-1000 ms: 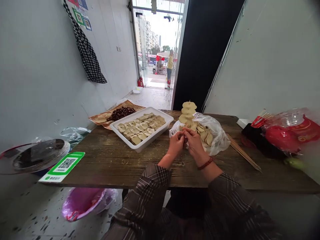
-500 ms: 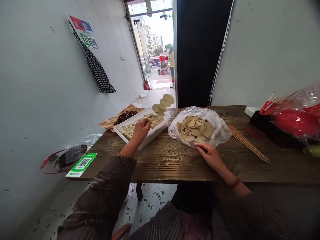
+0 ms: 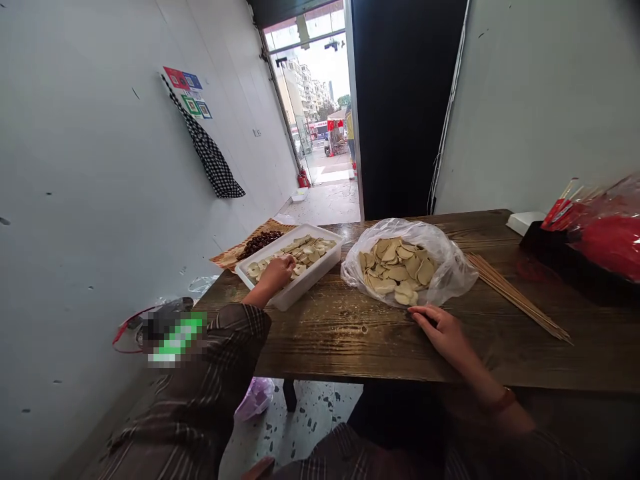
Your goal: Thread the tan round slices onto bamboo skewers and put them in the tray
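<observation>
My left hand (image 3: 277, 272) is over the white tray (image 3: 313, 275), its fingers pinched together on something too small to name. Pale flat slices (image 3: 310, 248) lie in rows in the tray. To the right, an open clear plastic bag (image 3: 455, 267) holds a heap of tan slices (image 3: 397, 263). My right hand (image 3: 440, 327) is at the bag's front edge, thumb and forefinger closed just below some paler slices (image 3: 406, 293); what they grip is hidden. Thin wooden sticks (image 3: 520, 300) lie right of the bag.
Dark red fruits (image 3: 260, 244) rest on a woven mat (image 3: 225, 259) behind the tray. A black box (image 3: 550, 250) with red-wrapped items stands at the table's right. The wooden table's (image 3: 330, 347) front edge is near me.
The threaded slices that stuck up beyond the tray's far corner no longer show there. My left hand is lower over the tray. More of the paler slices show by my right fingertips.
</observation>
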{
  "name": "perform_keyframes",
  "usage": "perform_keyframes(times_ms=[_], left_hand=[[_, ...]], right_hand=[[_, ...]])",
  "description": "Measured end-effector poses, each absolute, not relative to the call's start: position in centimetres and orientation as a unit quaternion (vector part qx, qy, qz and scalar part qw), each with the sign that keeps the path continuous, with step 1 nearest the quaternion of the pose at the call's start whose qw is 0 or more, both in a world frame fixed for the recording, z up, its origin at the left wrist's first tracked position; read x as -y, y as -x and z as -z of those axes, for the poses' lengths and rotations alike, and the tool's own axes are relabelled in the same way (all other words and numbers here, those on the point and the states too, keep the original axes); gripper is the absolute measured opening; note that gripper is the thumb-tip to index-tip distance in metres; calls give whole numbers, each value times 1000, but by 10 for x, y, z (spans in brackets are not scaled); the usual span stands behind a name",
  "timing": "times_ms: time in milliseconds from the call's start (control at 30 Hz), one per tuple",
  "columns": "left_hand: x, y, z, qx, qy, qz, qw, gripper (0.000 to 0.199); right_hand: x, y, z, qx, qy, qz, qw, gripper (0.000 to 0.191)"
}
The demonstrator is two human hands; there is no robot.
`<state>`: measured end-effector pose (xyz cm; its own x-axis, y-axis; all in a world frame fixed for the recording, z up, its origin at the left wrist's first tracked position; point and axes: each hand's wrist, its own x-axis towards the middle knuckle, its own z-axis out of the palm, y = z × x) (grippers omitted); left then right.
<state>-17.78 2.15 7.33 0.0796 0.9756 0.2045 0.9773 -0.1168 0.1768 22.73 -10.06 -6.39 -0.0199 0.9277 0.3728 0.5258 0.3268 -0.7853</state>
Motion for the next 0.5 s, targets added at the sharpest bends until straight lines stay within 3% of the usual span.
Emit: perform_keyframes(times_ms=[500], left_hand=[[-8,166,-81,678,730,4,82,34]], right_hand=[[105,-225,57,681,531,-229,450,30]])
